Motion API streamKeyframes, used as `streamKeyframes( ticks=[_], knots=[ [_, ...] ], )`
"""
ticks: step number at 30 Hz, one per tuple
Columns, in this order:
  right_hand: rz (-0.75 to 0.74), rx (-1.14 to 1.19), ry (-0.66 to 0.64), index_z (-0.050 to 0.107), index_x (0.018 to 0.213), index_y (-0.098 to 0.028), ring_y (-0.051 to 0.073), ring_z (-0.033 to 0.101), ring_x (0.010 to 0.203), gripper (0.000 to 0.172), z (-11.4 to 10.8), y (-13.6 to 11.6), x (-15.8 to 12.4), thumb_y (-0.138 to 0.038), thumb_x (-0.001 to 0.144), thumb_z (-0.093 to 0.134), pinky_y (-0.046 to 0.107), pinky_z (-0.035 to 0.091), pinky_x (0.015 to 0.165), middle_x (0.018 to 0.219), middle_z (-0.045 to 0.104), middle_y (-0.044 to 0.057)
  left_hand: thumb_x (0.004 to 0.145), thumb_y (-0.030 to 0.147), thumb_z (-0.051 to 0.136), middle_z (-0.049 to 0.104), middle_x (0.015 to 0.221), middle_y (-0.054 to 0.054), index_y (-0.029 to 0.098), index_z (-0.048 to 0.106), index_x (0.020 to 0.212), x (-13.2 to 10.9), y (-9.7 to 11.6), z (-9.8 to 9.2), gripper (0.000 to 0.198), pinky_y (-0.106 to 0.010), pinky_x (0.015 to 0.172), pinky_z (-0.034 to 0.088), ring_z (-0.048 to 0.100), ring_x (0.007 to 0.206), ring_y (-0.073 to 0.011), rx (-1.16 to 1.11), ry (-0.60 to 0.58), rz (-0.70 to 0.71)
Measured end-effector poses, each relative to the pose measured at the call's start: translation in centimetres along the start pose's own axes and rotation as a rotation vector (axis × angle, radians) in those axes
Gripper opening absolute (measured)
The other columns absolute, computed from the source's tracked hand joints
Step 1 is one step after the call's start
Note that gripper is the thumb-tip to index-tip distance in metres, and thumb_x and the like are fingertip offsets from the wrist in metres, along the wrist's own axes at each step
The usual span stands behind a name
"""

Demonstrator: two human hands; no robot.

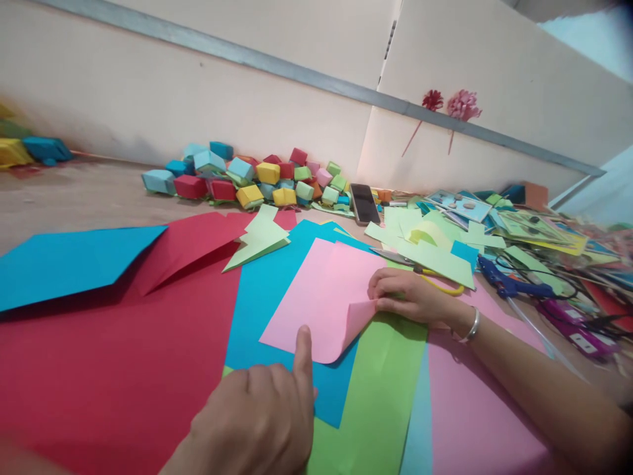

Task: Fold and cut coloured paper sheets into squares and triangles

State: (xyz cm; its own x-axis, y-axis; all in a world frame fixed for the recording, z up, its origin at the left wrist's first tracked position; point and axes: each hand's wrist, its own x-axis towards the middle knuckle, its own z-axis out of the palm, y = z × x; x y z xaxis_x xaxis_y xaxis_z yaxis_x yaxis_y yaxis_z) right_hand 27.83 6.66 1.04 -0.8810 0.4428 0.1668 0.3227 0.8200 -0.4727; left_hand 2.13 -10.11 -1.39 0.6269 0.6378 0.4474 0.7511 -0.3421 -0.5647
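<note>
A pink sheet of paper (pixel 316 297) lies over a blue sheet (pixel 277 284). Its right edge curls upward, and my right hand (pixel 403 293), with a silver bracelet at the wrist, pinches the lifted corner. At the lower centre, my left hand (pixel 262 409) rests its stretched index finger on the front part of the pink sheet. The other fingers of that hand are bent under and hold nothing that shows. A green sheet (pixel 380 389) and a large red sheet (pixel 119 382) spread out beneath and beside these.
Small folded paper boxes (pixel 267 175) are heaped by the wall, beside a phone (pixel 364 203). Yellow-handled scissors (pixel 445 287) lie behind my right hand. Farther right are a blue glue gun (pixel 509 280), a purple power strip (pixel 576 326) and paper scraps. A bent blue sheet (pixel 74 260) rises at left.
</note>
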Motion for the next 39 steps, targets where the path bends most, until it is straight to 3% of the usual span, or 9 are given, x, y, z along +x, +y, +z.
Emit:
streamKeyframes(
  ticks=[2,4,11,17,22,26,34,39],
  knots=[
    [0.009,-0.004,0.014,0.064,0.087,-0.015,0.016,0.059,0.087,0.027,0.1,0.0,0.1,-0.034,0.100,0.049,0.030,0.049,0.080,0.092,0.064,0.008,0.066,0.047,0.066,0.042,0.040,-0.001,0.020,0.083,0.098,0.1,0.3,0.3,0.045,-0.036,0.035,0.030,0.038,0.036,-0.0203,-0.026,-0.002,-0.004],
    [0.005,-0.007,0.039,0.064,0.087,-0.015,0.016,0.059,0.086,0.028,0.2,0.1,0.2,-0.033,0.101,0.048,0.030,0.049,0.079,0.091,0.065,0.009,0.069,0.051,0.066,0.043,0.040,-0.002,0.019,0.084,0.090,0.2,0.7,0.5,0.041,-0.035,0.035,0.030,0.039,0.036,-0.0197,-0.043,-0.007,0.010],
    [0.012,-0.037,0.045,0.062,0.083,-0.016,0.016,0.057,0.084,0.037,0.2,0.1,0.2,-0.040,0.103,0.041,0.030,0.048,0.078,0.090,0.064,0.008,0.070,0.047,0.067,0.043,0.040,-0.001,0.021,0.084,0.081,0.3,0.7,0.2,0.033,-0.035,0.035,0.032,0.040,0.036,-0.0197,0.007,-0.034,0.039],
    [0.007,-0.012,0.012,0.063,0.087,-0.017,0.016,0.058,0.087,0.032,0.0,0.1,0.2,-0.036,0.103,0.044,0.029,0.048,0.080,0.094,0.063,0.008,0.072,0.051,0.063,0.040,0.040,-0.001,0.025,0.083,0.075,0.3,0.4,0.4,0.033,-0.034,0.034,0.030,0.038,0.035,-0.0191,-0.023,-0.038,-0.015],
    [0.001,0.024,0.007,0.062,0.085,-0.017,0.015,0.059,0.087,0.028,-0.3,0.0,0.2,-0.033,0.102,0.046,0.028,0.047,0.079,0.094,0.063,0.008,0.074,0.049,0.061,0.037,0.037,0.002,0.020,0.084,0.089,0.3,0.5,0.7,0.040,-0.033,0.033,0.027,0.034,0.032,-0.0174,-0.032,-0.055,-0.005],
    [0.034,0.021,0.049,0.059,0.082,-0.017,0.015,0.057,0.080,0.031,0.0,0.0,0.1,-0.035,0.102,0.044,0.028,0.046,0.075,0.085,0.063,0.006,0.075,0.050,0.062,0.038,0.036,0.001,0.017,0.083,0.089,0.6,0.6,0.9,0.042,-0.034,0.033,0.026,0.034,0.032,-0.0171,-0.033,-0.077,0.003],
    [0.262,-0.303,0.213,0.047,0.071,-0.020,0.014,0.045,0.065,0.030,2.4,-0.6,0.7,-0.028,0.100,0.042,0.028,0.034,0.064,0.070,0.053,0.001,0.079,0.051,0.059,0.037,0.036,0.001,0.017,0.083,0.088,0.6,0.4,0.8,0.043,-0.032,0.034,0.025,0.035,0.031,-0.0164,-0.046,-0.073,0.016],
    [0.273,-0.388,0.208,0.043,0.070,-0.021,0.016,0.043,0.065,0.030,3.0,-0.6,1.0,-0.029,0.099,0.041,0.028,0.032,0.064,0.069,0.051,0.002,0.080,0.053,0.058,0.035,0.036,0.002,0.018,0.084,0.088,0.4,0.4,1.0,0.044,-0.032,0.034,0.024,0.034,0.031,-0.0163,-0.038,-0.069,0.007]
  ],
)
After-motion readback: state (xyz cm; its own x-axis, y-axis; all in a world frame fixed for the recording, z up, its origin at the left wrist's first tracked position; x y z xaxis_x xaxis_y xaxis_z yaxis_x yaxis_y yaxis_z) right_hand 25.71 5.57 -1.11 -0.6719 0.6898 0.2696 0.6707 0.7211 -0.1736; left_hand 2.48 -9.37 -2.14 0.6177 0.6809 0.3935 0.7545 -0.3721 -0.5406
